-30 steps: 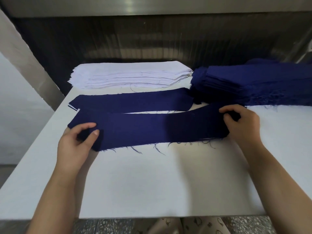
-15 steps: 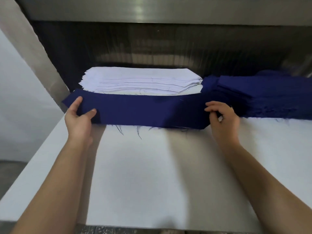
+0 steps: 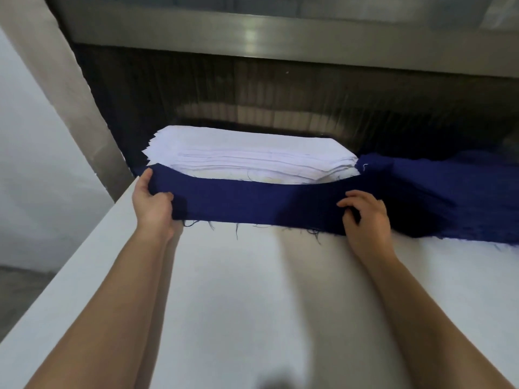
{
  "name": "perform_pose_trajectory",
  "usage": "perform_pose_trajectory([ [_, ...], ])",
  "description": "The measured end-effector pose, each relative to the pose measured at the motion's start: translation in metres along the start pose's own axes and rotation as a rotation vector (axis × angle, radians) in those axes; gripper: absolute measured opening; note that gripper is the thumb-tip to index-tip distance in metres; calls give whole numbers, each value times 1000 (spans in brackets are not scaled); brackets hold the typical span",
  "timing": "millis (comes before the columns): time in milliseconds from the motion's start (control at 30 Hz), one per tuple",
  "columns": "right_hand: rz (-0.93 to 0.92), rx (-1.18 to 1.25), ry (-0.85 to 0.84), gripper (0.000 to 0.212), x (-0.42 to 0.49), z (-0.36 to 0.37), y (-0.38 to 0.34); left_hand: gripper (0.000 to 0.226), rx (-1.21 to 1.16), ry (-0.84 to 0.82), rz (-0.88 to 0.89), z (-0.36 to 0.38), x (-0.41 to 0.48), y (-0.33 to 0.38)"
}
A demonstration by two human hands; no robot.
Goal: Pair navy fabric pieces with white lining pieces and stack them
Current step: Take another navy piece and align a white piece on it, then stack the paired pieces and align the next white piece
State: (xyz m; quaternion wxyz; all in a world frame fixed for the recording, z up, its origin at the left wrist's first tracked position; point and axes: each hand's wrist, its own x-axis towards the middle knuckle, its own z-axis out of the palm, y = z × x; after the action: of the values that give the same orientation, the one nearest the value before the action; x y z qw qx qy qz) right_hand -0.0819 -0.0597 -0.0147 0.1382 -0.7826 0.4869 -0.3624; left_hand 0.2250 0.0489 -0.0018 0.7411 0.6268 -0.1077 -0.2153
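Well, one navy strip [image 3: 252,200] held at both ends, with no lining paired to it yet.
My left hand [image 3: 153,200] pinches the strip's left end, thumb on top; my right hand [image 3: 365,217] curls its fingers onto the right end, so the cloth stretches between them over the bench [image 3: 252,304]. Just beyond both hands sits the white lining stack [image 3: 247,161]; the navy pile [image 3: 449,192] lies right of my right hand. Both piles look thick and no paired stack shows, so I judge most pairing remains.

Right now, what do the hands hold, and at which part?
One navy strip: the left hand grips its left end, the right hand its right end.
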Motion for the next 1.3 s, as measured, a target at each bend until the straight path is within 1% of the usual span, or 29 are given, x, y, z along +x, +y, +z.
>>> perform_pose_trajectory([
  [133, 29, -138, -151, 23, 1, 5, 3, 71, 143, 11, 61, -2, 1, -2],
  [200, 36, -195, -191, 25, 1, 5, 2, 73, 220, 18, 93, -4, 2, -3],
  [367, 22, -234, -232, 27, -1, 6, -1, 72, 434, 6, 127, -10, 11, -2],
  [467, -29, -246, -242, 27, -2, 8, 0, 69, 499, 41, 152, -15, 17, 0],
  [533, -19, -250, -228, 28, -2, 10, 2, 68, 525, 44, 176, -16, 16, 0],
  [667, 32, -337, -218, 36, -2, 11, 3, 70, 640, 51, 335, -8, 4, -3],
  [767, 54, -436, -249, 49, -5, 10, -3, 71, 844, 52, 503, -2, -4, -6],
  [800, 39, -457, -224, 52, -7, 7, -6, 72, 901, 44, 535, 0, -6, -6],
  [833, -3, -459, -158, 52, -9, 3, -11, 72, 931, 32, 556, 3, -8, -6],
  [867, -62, -433, -56, 49, -9, -3, -16, 70, 940, 10, 570, 8, -11, -7],
  [933, -173, -363, 211, 36, -5, -16, -20, 67, 923, -54, 575, 19, -19, -9],
  [967, -192, -343, 304, 32, -1, -25, -20, 65, 909, -89, 568, 27, -23, -10],
  [1000, -180, -338, 340, 30, 4, -35, -17, 64, 898, -125, 557, 35, -28, -11],
  [1033, -143, -343, 343, 31, 11, -44, -13, 62, 893, -162, 551, 45, -34, -14],
  [1067, -82, -358, 306, 33, 17, -51, -7, 60, 890, -204, 551, 54, -41, -17],
  [1167, 88, -455, 95, 46, 34, -73, 14, 56, 861, -365, 577, 87, -70, -28],
  [1233, 109, -469, -15, 45, 42, -81, 23, 55, 833, -478, 605, 111, -92, -34],
  [1300, 71, -438, -45, 39, 47, -87, 30, 54, 800, -564, 624, 137, -111, -34],
])
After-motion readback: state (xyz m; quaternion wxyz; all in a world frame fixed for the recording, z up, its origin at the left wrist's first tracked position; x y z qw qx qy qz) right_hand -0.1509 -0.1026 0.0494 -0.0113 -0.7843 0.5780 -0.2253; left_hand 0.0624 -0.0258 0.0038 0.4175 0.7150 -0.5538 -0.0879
